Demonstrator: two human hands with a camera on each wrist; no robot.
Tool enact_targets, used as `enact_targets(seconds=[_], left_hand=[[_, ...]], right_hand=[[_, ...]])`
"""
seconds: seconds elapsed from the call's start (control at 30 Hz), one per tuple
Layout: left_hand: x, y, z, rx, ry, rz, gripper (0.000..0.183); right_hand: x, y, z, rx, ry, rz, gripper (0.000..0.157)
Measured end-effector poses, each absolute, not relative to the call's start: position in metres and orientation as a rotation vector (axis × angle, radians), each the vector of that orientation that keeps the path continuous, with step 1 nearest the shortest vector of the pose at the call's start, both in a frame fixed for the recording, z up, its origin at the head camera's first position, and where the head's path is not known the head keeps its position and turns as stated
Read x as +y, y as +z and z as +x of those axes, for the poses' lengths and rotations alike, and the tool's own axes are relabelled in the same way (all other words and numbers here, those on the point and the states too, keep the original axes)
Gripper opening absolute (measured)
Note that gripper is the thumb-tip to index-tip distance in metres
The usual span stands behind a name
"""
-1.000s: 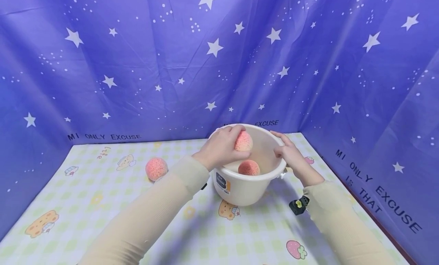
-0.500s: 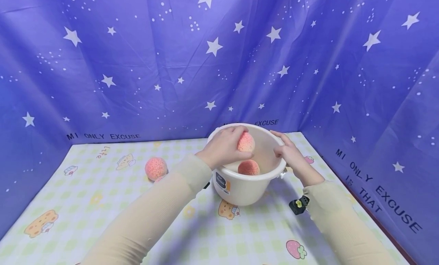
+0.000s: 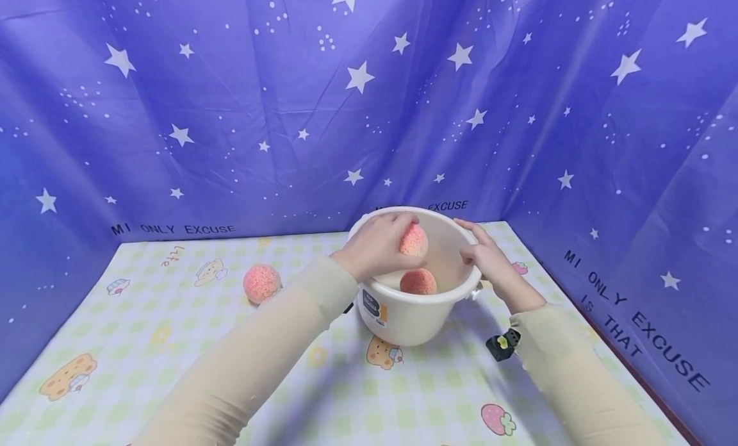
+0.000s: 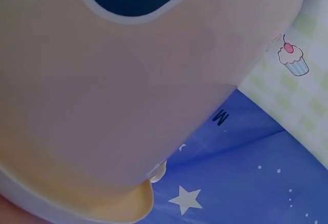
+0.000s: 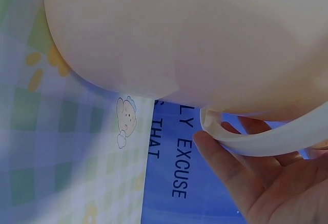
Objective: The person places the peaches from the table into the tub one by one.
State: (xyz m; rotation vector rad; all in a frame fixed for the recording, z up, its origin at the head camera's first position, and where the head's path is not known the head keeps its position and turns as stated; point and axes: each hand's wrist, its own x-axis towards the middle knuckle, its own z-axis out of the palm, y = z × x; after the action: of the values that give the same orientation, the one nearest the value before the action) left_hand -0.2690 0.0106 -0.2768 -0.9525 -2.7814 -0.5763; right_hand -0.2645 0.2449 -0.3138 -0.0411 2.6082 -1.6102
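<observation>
In the head view my left hand (image 3: 377, 242) reaches over the near-left rim of a white bucket (image 3: 412, 321). It grips a speckled pink ball (image 3: 414, 242) inside the bucket's mouth, fingers behind it and thumb in front. A second pink ball (image 3: 419, 282) shows inside, below the held one, its lower part hidden by the front wall. My right hand (image 3: 496, 263) holds the bucket's right rim. The right wrist view shows the right hand's fingers (image 5: 225, 162) at the white curved edge beside the bucket's wall. The left wrist view shows mostly the bucket's side (image 4: 128, 90), not the left hand's grip.
Another pink ball (image 3: 262, 284) rests on the checked tablecloth (image 3: 190, 337) left of the bucket, near the left sleeve. Starry blue curtains (image 3: 230, 113) stand along the table's back and right side. A dark wrist device (image 3: 503, 345) hangs below the right sleeve.
Over the last second my left hand has shifted slightly right and down with the ball, with little change in the last half second. The right hand and bucket look nearly still.
</observation>
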Motion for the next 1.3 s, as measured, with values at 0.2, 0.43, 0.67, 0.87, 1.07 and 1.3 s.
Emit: enact_targets(seconds=[0.2, 0.43, 0.67, 0.87, 1.07, 1.3], left_hand=[[0.0121, -0.2761, -0.2689, -2.818, -0.549, -0.963, 0.06], [0.0122, -0.2766, -0.2688, -2.834, -0.58, -0.958, 0.07], [0.0118, -0.2787, -0.2699, -2.816, -0.598, -0.95, 0.073], [0.011, -0.2802, -0.2702, -2.778, -0.637, -0.975, 0.069], [0.009, -0.28, -0.2693, -2.708, -0.641, -1.001, 0.063], [0.0039, -0.2792, -0.2632, -2.566, -0.734, -1.032, 0.05]], right_hand=[[0.2446, -0.3135, -0.2649, 2.595, -1.62, -0.028, 0.09], [0.2446, -0.3135, -0.2652, 2.594, -1.624, -0.033, 0.091], [0.2445, -0.3129, -0.265, 2.6, -1.604, -0.046, 0.09], [0.2439, -0.3121, -0.264, 2.601, -1.593, -0.048, 0.088], [0.243, -0.3119, -0.2636, 2.595, -1.6, -0.043, 0.089], [0.2438, -0.3115, -0.2642, 2.586, -1.61, -0.047, 0.09]])
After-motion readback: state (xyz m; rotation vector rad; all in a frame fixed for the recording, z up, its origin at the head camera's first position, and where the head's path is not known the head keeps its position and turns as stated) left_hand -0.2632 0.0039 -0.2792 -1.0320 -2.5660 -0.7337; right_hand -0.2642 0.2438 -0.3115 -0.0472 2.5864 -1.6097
